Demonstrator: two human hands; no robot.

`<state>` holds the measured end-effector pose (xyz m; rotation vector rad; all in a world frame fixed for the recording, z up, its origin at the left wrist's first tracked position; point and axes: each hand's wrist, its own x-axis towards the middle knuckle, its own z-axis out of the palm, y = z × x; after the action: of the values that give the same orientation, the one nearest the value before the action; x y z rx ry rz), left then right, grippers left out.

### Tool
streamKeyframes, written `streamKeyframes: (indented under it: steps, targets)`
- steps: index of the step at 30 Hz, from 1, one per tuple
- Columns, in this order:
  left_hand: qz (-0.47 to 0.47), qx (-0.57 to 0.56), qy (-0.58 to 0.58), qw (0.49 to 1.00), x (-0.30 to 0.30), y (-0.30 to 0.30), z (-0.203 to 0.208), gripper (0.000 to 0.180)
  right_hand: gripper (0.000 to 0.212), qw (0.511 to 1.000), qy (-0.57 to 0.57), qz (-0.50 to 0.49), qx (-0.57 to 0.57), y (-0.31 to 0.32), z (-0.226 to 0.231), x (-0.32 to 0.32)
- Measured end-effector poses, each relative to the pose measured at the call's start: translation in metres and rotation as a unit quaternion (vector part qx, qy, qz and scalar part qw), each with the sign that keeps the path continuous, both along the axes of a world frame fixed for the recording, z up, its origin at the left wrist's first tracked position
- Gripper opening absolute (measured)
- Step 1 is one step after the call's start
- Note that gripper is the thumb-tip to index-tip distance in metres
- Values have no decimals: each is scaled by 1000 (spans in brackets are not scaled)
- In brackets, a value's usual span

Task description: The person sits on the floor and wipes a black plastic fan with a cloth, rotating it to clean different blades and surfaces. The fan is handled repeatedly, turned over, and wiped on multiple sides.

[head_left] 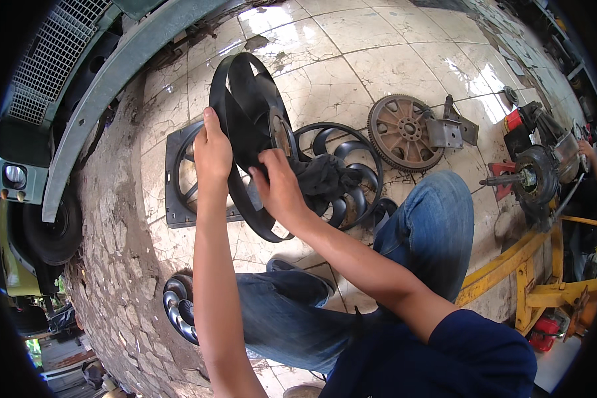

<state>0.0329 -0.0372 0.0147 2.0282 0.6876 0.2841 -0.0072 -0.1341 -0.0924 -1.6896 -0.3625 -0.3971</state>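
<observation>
A black radiator fan (219, 93) with an outer ring is held tilted on edge above the floor. My left hand (212, 149) grips its ring on the left side, fingers wrapped over the rim. At the hub, my right hand (282, 189) is closed on the fan's inner part, its thumb apart from the fingertips. Just beyond that wrist, a crumpled dark cloth (328, 179) covers part of a second black ringed fan (378, 156) on the tiles; whether the right hand touches the cloth I cannot tell. A square black fan shroud (174, 176) lies behind the held fan.
A rusty toothed flywheel (395, 126) and a metal bracket (448, 132) lie to the right. A small black fan (176, 305) is near my left forearm. Farther right stand a yellow frame (511, 262) and machine parts (537, 176). A vehicle bumper (89, 99) is at the left.
</observation>
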Motion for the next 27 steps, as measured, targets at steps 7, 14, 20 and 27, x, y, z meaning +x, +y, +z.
streamKeyframes:
  steps: [7, 14, 20, 27]
  targets:
    - [3, 1, -21, 1000, -3, -2, -3, 81, 25, 985, 117, -2, -130, -18, -13, 27]
    - [-9, 40, -19, 999, 2, 1, -1, 81, 27, 980, 124, -27, -154, -15, -14, 38]
    - [-13, 56, -14, 998, -7, -7, 8, 79, 24, 982, 90, -75, -146, -16, -12, 42]
    - [-2, 35, 4, 999, -2, -7, 5, 78, 21, 970, 101, -39, -219, -22, 2, 41]
